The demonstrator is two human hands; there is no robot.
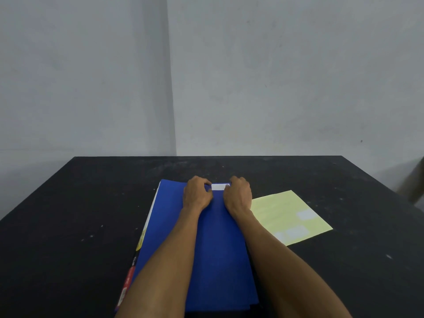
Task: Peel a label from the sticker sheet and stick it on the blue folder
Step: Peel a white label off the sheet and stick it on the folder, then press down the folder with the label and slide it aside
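Note:
A blue folder (218,244) lies lengthwise on the black table, reaching from the near edge toward the middle. A white label (219,187) sits flat near the folder's far edge. My left hand (196,193) rests on the folder with its fingertips on the label's left end. My right hand (238,193) has its fingertips on the label's right end. Both hands have curled fingers pressing down. The pale yellow sticker sheet (290,216) lies to the right of the folder, with a few white labels on it.
The black table (91,203) ends at a grey wall behind. Printed paper with red and yellow marks (130,271) sticks out under the folder's left edge. A blurred brownish object (415,187) shows at the right border.

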